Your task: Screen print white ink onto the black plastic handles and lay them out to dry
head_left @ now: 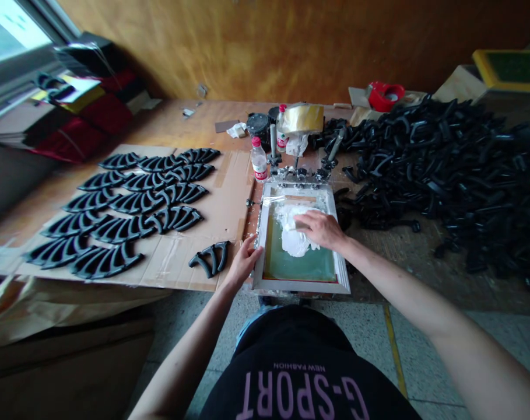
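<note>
The screen frame (299, 286) lies flat on the table before the person, its green mesh (293, 269) bearing a thick patch of white paste (296, 244) near the middle. Over that patch, inside the frame, the right hand (323, 229) pinches a small pale tool (297, 222) between thumb and fingers (its lower edge is lost against the paste). The left hand (246, 258) is at the frame's left rail, fingers loosely apart; whether it grips the rail or only touches it, I cannot tell. Left of the frame, a cardboard sheet (232, 201) carries rows of curved black pieces (134, 202), with a small separate group (210, 260) toward the frame's near left corner. Just past its far left corner stands a red-capped bottle (259, 162); right of the frame sprawls a large heap of black parts (426, 163)
</note>
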{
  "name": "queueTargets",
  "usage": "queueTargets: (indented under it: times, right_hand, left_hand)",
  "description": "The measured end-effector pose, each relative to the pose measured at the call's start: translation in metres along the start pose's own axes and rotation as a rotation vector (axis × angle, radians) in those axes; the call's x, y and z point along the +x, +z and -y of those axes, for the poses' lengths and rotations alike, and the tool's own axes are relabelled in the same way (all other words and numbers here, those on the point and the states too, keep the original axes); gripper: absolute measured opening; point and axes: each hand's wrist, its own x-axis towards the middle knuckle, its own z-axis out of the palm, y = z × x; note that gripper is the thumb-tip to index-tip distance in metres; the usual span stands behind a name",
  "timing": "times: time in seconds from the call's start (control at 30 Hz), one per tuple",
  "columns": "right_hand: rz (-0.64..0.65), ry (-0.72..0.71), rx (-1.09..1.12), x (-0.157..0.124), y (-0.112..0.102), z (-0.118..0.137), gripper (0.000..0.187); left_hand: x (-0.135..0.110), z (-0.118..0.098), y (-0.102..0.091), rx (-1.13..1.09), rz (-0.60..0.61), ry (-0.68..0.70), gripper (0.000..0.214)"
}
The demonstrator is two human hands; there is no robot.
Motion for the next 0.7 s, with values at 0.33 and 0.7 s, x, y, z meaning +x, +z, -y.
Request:
queueTargets:
  times: [0.33,0.7]
  right_hand:
    - [-0.248,0.654,0.096,-0.009,-0.038,-0.111,0.032]
    - [0.083,0.482,0.032,-0.037,0.061,0.017,0.015]
  left_hand:
    - [-0.007,-0.136,0.001,-0.264,-0.111,0.450,0.051]
    - [-0.023,-0.068,0.071,-0.385,0.152,-0.117,0.059]
